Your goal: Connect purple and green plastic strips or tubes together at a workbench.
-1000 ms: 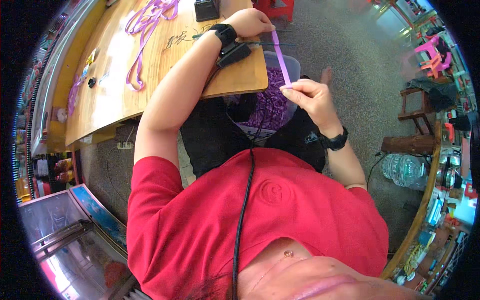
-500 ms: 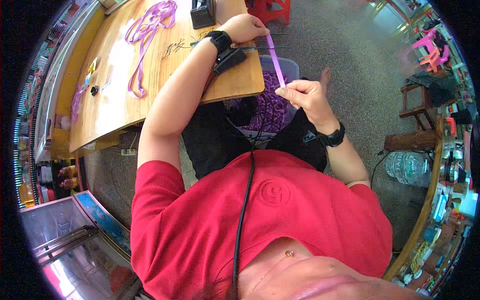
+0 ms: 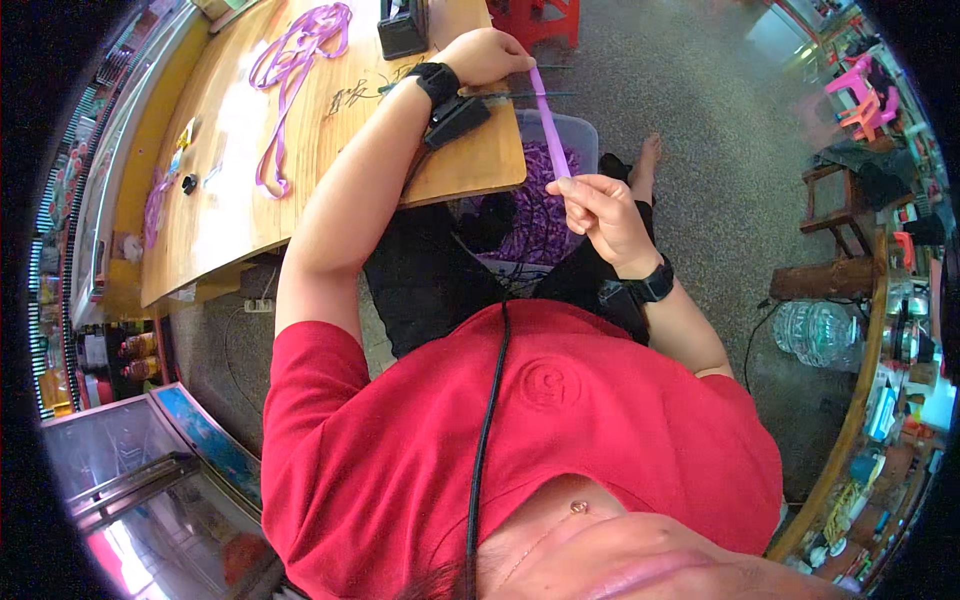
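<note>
A short length of purple ribbon (image 3: 547, 122) is stretched between my two hands just past the table's right edge. My left hand (image 3: 487, 56) reaches over the table corner, its fingertips closed on the ribbon's upper end. Nearer to me, my right hand (image 3: 603, 212) pinches the lower end between thumb and finger. Thin dark rods stick out past the edge beside the ribbon. One of them comes from a black block-shaped device (image 3: 458, 122) on the table corner. Below the hands stands a translucent bin (image 3: 584, 135) holding a heap of purple ribbon pieces (image 3: 530, 215).
Long loops of purple ribbon (image 3: 283, 95) lie on the wooden table (image 3: 225, 215). A black holder (image 3: 403, 30) stands at its far side. A red stool (image 3: 535, 22) is beyond it. At right are a wooden stool (image 3: 832, 195), a clear bottle (image 3: 812, 333) and crowded shelves.
My right hand has turned slightly and shifted a little, still pinching the ribbon. The ribbon's lower part now shows its face more broadly. My left hand stays nearly in place.
</note>
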Available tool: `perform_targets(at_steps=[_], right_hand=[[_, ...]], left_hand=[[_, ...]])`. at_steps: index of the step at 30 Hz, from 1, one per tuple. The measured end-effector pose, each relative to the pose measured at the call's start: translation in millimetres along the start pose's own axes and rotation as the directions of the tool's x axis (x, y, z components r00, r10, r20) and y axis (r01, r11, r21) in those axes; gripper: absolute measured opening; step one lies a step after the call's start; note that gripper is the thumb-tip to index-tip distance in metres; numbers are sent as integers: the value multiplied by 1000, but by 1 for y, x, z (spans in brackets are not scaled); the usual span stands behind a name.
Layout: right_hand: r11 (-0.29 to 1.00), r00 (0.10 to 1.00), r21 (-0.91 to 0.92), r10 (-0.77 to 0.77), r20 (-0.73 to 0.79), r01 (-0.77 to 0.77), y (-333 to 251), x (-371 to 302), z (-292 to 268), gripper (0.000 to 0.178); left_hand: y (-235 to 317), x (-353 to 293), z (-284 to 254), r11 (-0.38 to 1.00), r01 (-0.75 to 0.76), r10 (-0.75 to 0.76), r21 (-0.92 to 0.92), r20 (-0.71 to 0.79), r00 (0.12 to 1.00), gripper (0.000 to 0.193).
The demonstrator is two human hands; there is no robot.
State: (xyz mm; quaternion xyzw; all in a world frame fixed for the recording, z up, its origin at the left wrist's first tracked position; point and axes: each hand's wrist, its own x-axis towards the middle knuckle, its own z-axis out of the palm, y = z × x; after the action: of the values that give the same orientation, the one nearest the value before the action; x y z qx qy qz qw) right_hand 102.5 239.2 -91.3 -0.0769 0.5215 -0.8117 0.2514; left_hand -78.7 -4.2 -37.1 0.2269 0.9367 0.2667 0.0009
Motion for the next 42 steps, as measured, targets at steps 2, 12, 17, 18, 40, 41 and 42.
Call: perform_targets(at_steps=[2,12,17,18,40,41,42], right_hand=[[998,999,54,-28,42,26,-8,0,5,23],[505,778,-612,-531,336,608,-115,57,21,21],[704,914,-590,-366,176,395,-146,121,25,20],[767,947,-565,-305,95,304,-148,129,25,19],[801,997,-595,-78,6,66,-87,218,-37,24],[802,997,-593,-79,4,66,-86,216,-36,24],[830,999,-557,-30,12,31,-85,213,-35,25]], left_hand=[[-5,0,2,1000,-12,12,11,-18,1000,38],[3,-1,-3,999,31,-31,20,9,999,36],[-5,-3,-3,991,-9,-6,-137,-110,994,30],[-5,-5,-5,966,22,-61,-258,-146,987,27],[12,-16,-17,986,-154,166,64,-289,943,30],[12,-16,-12,986,-156,168,65,-287,943,30],[12,-15,-7,985,-143,160,101,-192,968,29]])
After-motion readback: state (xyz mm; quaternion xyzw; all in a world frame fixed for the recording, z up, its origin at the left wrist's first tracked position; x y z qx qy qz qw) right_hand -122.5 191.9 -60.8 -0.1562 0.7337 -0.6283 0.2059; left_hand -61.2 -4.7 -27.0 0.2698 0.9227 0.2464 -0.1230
